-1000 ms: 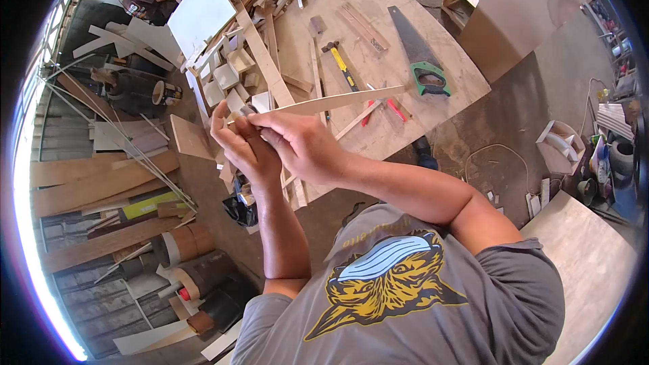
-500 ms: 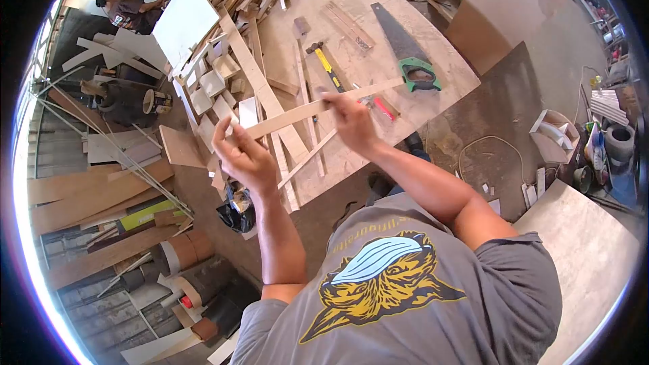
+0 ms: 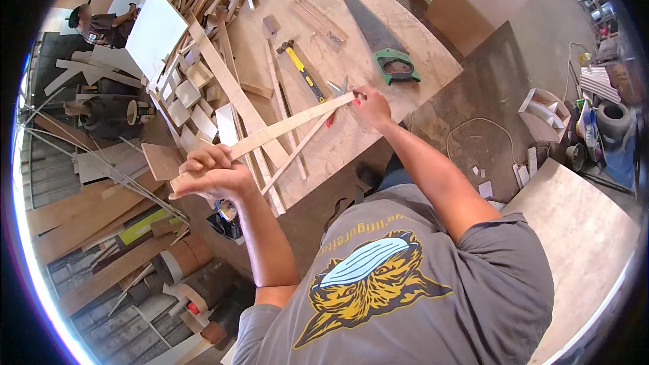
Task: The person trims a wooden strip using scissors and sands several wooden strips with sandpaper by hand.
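A thin, pale wooden strip [image 3: 291,126] stretches between my two hands above the workbench. Its left end lies in my left hand [image 3: 218,174], whose fingers are curled over it. My right hand [image 3: 373,108] pinches the other end, close to the bench's near edge. Under the strip, partly covered, is a red-handled tool [image 3: 330,119] with metal tips. A hammer [image 3: 302,71] with a yellow and black handle rests just beyond it. Farther right lies a handsaw [image 3: 378,37] with a green handle.
Scrap wood [image 3: 209,0] is heaped across the left and far side of the workbench [image 3: 405,108]. A long board [image 3: 233,91] and a thin stick [image 3: 294,155] lie on the bench. Another person [image 3: 105,27] is at the upper left. A pale panel [image 3: 581,243] stands at my right.
My right hand has moved from partway along the strip to its right end. My left hand has shifted left and closed over the left end. The camera view has shifted slightly.
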A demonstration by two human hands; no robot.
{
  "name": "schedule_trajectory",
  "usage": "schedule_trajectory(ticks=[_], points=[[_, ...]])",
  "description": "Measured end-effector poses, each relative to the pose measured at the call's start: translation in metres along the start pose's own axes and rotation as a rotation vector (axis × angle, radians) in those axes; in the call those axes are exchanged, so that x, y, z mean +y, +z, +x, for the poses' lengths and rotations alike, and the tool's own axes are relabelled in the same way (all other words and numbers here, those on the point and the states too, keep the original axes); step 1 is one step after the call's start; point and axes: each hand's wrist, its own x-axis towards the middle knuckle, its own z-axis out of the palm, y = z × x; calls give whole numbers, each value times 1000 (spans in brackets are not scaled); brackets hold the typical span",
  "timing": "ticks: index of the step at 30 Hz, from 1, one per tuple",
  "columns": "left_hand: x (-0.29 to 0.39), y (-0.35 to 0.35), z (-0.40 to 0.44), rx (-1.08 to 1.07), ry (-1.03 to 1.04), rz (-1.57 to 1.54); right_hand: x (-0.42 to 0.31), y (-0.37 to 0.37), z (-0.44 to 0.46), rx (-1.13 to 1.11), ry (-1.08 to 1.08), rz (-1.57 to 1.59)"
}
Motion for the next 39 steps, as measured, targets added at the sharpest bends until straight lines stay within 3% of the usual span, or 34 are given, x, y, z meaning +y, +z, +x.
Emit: schedule_trajectory(ticks=[1, 4, 7, 8, 11, 15, 16, 17, 18, 19, 21, 22, 24, 27, 30, 33, 34, 38, 39], points=[[-1, 1, 0, -6, 12, -13, 8, -1, 7, 10, 29, -60], [-2, 8, 1, 22, 12, -63, 6, 19, 6, -147, -254, 258], [-5, 11, 3, 50, -26, -122, 34, 5, 25, -33, -95, 89], [-5, 12, 3, 64, -16, -123, 45, 2, 28, -12, 71, 69], [-8, 17, 5, 112, 9, -106, 19, 23, 0, 55, 133, 126], [-8, 26, 6, 176, 1, -59, -42, 31, -51, 91, -389, 438], [-7, 26, 6, 191, 2, -58, -30, 31, -40, 190, -382, 255], [-10, 21, 7, 165, -15, -59, -17, 27, -26, 186, -106, 260], [-12, 20, 6, 141, -50, -109, 6, 34, -15, 269, 16, 195], [-11, 21, 5, 121, -72, -158, 21, 35, -9, 196, 83, 180], [-18, 14, 10, 52, -117, -218, 6, 26, -13, 131, 20, 92], [-15, 18, 13, 55, -142, -231, 11, 35, -14, 219, -129, 160], [-4, 24, 14, 17, -176, -231, -24, 7, -24, 21, 2, 193], [11, 30, 20, -139, -127, -268, -51, -15, -26, 151, -179, 318], [40, 39, 29, -280, -152, -362, -93, -49, -24, 106, -279, 345], [84, 50, 50, -368, -173, -260, -147, -79, -26, 146, -418, 359], [92, 51, 58, -498, -141, -386, -164, -89, -29, 132, -463, 369], [134, 71, 57, -432, -285, -81, -233, -121, -45, 84, -699, 450], [132, 70, 55, -527, -304, 0, -247, -128, -49, 79, -765, 474]])
